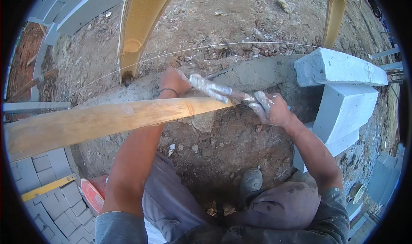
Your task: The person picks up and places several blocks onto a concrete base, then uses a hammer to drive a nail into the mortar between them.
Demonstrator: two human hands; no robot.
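My right hand [274, 109], its fingers coated in pale mortar, is wrapped round the handle of a hammer [210, 88]. The hammer is smeared and blurred, and its head is to the left, above the tip of a bamboo pole [107, 115]. This pole crosses from the left edge over my left forearm. Beyond it, my left hand [174, 81] is closed low at the grey mortar strip [257, 72], close to the hammer head. Whatever its fingers hold, if anything, is hidden.
A taut string [206, 47] runs across, above the mortar strip. Pale blocks [343, 111] are stacked at right. Upright bamboo posts [131, 46] stand ahead. At lower left are a red tool [92, 194], a yellow level [49, 187] and paving [64, 205]. My boot [251, 181] is on soil.
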